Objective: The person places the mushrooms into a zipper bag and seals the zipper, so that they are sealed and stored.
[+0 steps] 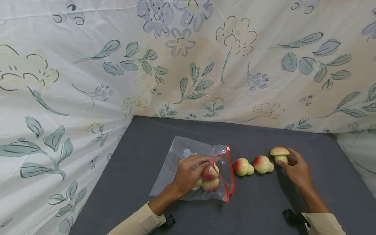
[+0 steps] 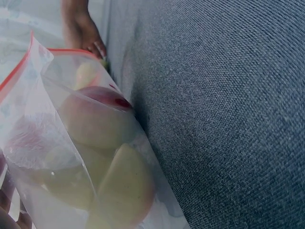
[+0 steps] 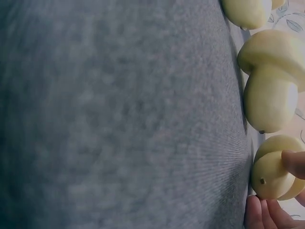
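A clear zip bag (image 1: 167, 163) with a red zip edge (image 1: 232, 176) lies on the dark cloth, its mouth facing right. Inside are several model mushrooms (image 1: 210, 185), yellow with red-blushed caps. My left hand (image 1: 186, 173) pinches the bag's upper film close to the mouth, over the mushrooms. To the right, my right hand (image 1: 299, 169) grips the stem of another mushroom (image 1: 279, 151), which stands cap up. In the right wrist view its thumb (image 3: 294, 163) presses on this mushroom's pale stem. Two more mushrooms, a left one (image 1: 241, 166) and a right one (image 1: 262, 164), lie tipped over between bag and right hand.
A dark grey cloth (image 1: 152, 130) covers the table. Floral fabric (image 1: 205, 75) hangs behind it and along the left side. Black wrist straps (image 1: 290, 216) show at the cuffs.
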### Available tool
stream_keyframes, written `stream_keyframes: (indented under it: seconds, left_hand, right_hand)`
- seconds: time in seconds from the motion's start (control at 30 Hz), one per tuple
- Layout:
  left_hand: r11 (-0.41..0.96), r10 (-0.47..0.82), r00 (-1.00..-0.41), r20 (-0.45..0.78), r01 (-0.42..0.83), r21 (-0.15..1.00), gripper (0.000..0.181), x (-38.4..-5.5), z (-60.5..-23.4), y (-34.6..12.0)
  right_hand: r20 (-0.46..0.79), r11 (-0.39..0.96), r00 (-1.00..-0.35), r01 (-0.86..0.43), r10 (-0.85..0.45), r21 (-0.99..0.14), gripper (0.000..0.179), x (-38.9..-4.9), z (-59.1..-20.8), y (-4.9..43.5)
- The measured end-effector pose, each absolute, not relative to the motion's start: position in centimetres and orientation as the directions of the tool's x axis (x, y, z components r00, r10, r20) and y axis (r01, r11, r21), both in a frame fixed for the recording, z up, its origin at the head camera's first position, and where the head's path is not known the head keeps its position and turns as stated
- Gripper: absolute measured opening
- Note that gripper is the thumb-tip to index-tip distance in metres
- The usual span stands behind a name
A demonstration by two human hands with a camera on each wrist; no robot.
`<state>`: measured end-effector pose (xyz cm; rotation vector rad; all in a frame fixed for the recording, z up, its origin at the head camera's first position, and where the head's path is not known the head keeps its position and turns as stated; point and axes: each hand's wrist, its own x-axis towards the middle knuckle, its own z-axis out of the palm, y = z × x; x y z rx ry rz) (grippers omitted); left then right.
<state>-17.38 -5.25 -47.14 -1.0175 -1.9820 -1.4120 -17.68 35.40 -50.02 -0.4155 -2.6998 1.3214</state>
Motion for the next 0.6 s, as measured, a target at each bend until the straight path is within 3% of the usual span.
stream_keyframes:
  seconds: [0.6]
  left_hand:
    - [0.198, 0.287, -0.599, 0.747, 0.800, 0.566, 0.020, -17.42, -47.17, -5.18]
  right_hand:
    - [-0.046, 0.589, -0.949, 0.231, 0.312, -0.774, 0.081, -16.86, -50.20, 36.09]
